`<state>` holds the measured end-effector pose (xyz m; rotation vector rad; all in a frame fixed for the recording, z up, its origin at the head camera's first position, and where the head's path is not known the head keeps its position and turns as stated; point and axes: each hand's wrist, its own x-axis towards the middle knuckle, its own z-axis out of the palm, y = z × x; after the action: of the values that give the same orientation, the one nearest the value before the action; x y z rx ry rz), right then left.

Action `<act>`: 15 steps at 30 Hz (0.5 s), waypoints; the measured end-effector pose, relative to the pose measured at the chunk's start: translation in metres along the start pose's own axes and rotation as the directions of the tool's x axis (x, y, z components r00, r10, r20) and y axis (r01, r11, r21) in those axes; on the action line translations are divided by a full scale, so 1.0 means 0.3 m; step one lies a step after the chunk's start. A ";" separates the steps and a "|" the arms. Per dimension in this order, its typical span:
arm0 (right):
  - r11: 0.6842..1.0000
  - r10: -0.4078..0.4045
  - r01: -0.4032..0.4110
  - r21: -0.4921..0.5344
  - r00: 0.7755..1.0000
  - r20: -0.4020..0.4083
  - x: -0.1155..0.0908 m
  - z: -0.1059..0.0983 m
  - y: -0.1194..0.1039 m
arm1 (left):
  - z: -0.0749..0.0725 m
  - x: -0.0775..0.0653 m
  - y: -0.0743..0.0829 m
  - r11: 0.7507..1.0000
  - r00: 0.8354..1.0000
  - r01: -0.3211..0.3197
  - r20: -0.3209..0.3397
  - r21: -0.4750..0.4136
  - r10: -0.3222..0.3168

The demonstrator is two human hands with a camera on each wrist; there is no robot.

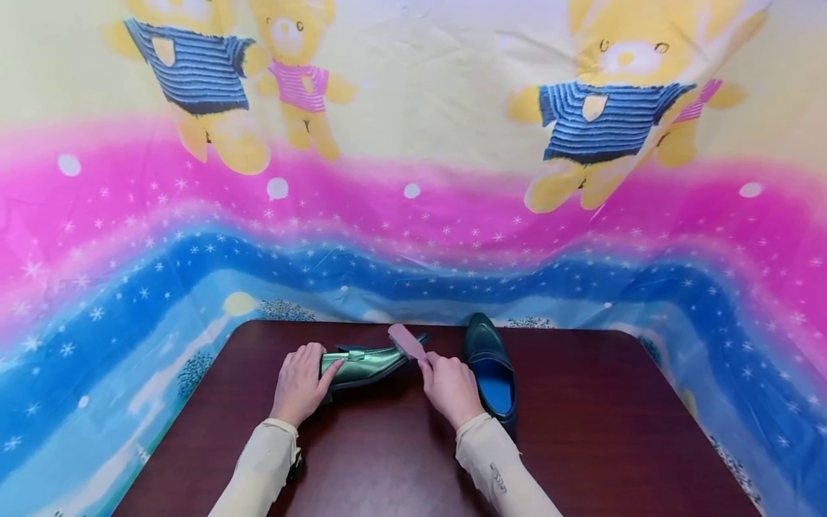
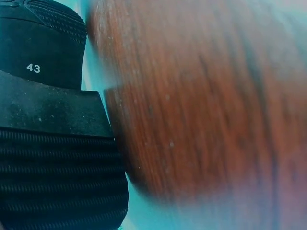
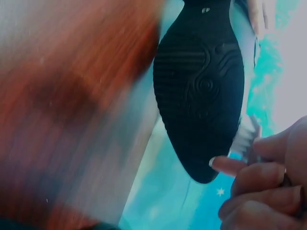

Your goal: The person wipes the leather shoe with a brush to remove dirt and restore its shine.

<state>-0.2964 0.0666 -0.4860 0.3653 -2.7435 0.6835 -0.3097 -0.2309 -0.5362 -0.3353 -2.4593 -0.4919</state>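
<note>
My left hand (image 1: 301, 380) grips a shiny green loafer (image 1: 365, 365) at its heel end, with the toe pointing right. Its black sole (image 3: 201, 96) faces the right wrist camera, and the heel (image 2: 57, 177) with ridges fills the left of the left wrist view, near a printed 43. In my right hand (image 1: 450, 386) is a pink-backed brush (image 1: 407, 342), its head over the loafer's toe. Pale bristles (image 3: 245, 136) show beside the sole's edge in the right wrist view, where one fingertip lies close to the toe.
A second dark green loafer (image 1: 489, 362) with a blue insole stands on the table just right of my right hand, toe toward the back. The dark reddish-brown table (image 1: 594, 416) ends at a printed curtain (image 1: 413, 222) with bears and snowflakes.
</note>
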 end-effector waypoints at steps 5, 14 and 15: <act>0.995 0.070 -0.077 -0.065 0.993 -0.098 0.009 0.003 0.019 | 0.003 -0.006 0.001 1.000 1.000 -0.002 -0.001 0.009 0.002; 0.998 0.063 -0.066 -0.025 0.993 -0.098 0.011 0.015 0.014 | 0.007 -0.005 0.003 1.000 0.999 -0.025 -0.024 0.009 0.025; 0.999 0.044 -0.044 -0.007 0.995 -0.084 0.010 0.017 0.012 | 0.008 -0.004 0.002 1.000 0.999 -0.026 -0.027 0.009 0.026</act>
<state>-0.3014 0.0666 -0.4909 0.2684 -2.6810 0.6818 -0.3097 -0.2295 -0.5385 -0.3547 -2.4270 -0.4717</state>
